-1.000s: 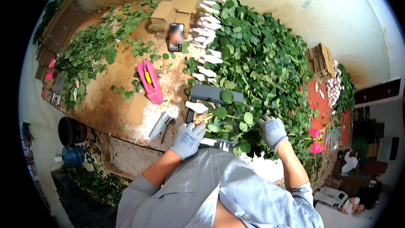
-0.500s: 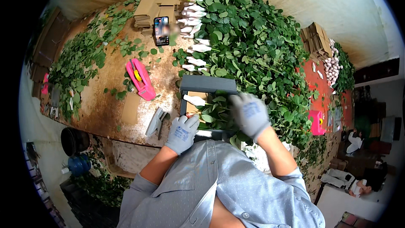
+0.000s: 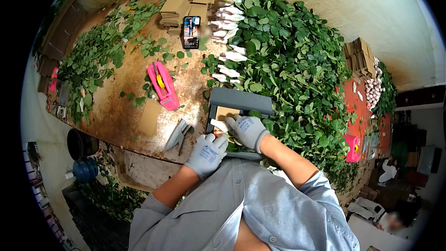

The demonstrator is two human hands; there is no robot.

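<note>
Both my hands wear grey knit gloves and meet over a grey tray-like box (image 3: 241, 98) at the near edge of the brown worktable (image 3: 125, 97). My left hand (image 3: 207, 153) is closed on the near end of a leafy stem lying in the box. Just to the right, my right hand (image 3: 247, 130) presses down on the same green stem (image 3: 237, 148) and a white paper-wrapped bud (image 3: 218, 125). A brown cardboard piece (image 3: 226, 111) lies inside the box. The flower head is mostly hidden under my gloves.
A big heap of leafy stems with white-wrapped buds (image 3: 288, 60) covers the table's right. A pink tool (image 3: 163, 86), a stapler-like grey tool (image 3: 179, 135), a cardboard sheet (image 3: 150, 117), a phone (image 3: 191, 31) and stacked cardboard (image 3: 183, 4) lie on the left half. A black bucket (image 3: 81, 144) stands below.
My right hand came in from the leaf heap on the right to the grey box and now rests beside the left hand. The view shifted so the table sits higher.
</note>
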